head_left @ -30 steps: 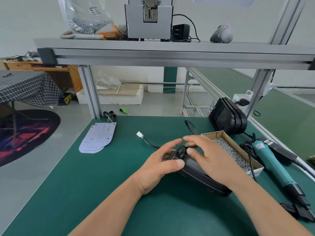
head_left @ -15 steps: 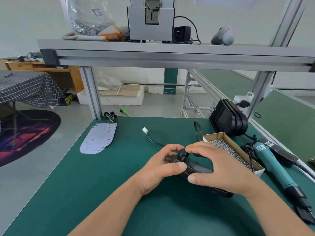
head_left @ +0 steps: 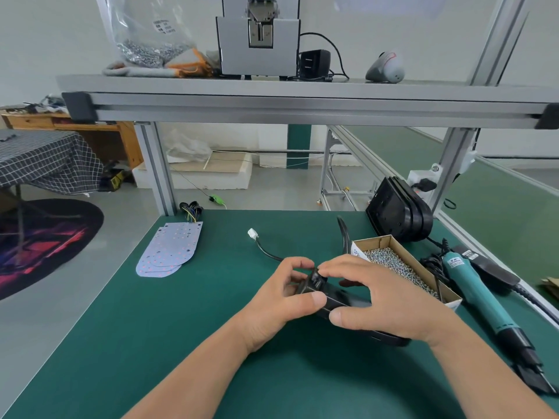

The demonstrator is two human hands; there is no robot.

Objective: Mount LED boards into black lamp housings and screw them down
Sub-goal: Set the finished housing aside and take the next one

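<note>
The left hand [head_left: 281, 300] is gripping the narrow end of a black lamp housing [head_left: 343, 296], with its fingers curling over the far edge and its thumb pressing on the near side. The right hand [head_left: 381, 300] is clamping the same housing from the 3 o'clock side, with its thumb lying along the near edge and its fingers arching over the top. The housing is resting on the green worktop [head_left: 151, 343], just below centre, and both hands are covering most of it.

A black cable [head_left: 266, 252] is running from the narrow end of the housing toward 11 o'clock and is ending in a white plug [head_left: 252, 234], which is lying on the worktop.

A stack of pale LED boards [head_left: 169, 249] is lying flat at 10 o'clock from the hands, well apart from them, with coloured wires [head_left: 191, 210] bunching at its far end.

A cardboard box [head_left: 375, 240] is sitting at 2 o'clock, just beside the right hand, and is holding loose silver screws [head_left: 390, 264]. A teal electric screwdriver [head_left: 475, 288] is lying at 3 o'clock, beyond the box. More black housings [head_left: 399, 213] are standing on edge at 1 o'clock, near the far corner of the worktop.

A metal shelf [head_left: 302, 86] is spanning the frame at 12 o'clock and is carrying a clear bag of screws [head_left: 151, 40].
</note>
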